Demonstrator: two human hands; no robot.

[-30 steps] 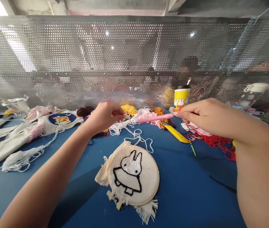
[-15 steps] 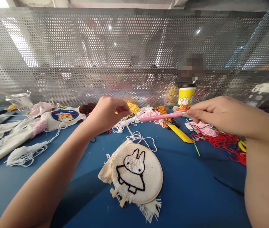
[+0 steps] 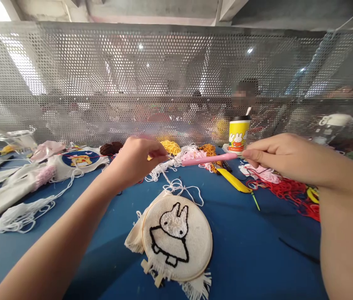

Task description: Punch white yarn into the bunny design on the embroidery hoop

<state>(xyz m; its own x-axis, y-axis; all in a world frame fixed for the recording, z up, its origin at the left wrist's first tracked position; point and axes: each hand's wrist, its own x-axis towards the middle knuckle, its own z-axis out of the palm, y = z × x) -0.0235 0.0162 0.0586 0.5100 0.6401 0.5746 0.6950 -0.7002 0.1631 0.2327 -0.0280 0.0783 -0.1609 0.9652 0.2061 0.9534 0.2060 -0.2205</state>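
A pink punch needle (image 3: 207,159) is held level in the air between my two hands. The fingertips of my left hand (image 3: 139,160) are pinched on white yarn (image 3: 165,175) close to the tool's left end. At the other end, the thumb and forefinger of my right hand (image 3: 278,158) pinch the punch needle's thin tip, partly hidden by the fingers. From my left hand the yarn hangs to loose loops by an embroidery hoop (image 3: 199,227). The hoop lies on the blue table, its cream cloth showing a black-outlined rabbit with a white stitched head.
Behind my hands stand a yellow rabbit-print cup (image 3: 238,132) and a perforated metal screen (image 3: 164,83). A yellow utility knife (image 3: 234,180) and red yarn (image 3: 292,193) lie to the right. White yarn strands (image 3: 23,214) and stitched cloth (image 3: 84,160) are on the left.
The view has tilted up a little, so the table things sit lower. Both hands keep their grips, and the punch needle stays nearly level between them.
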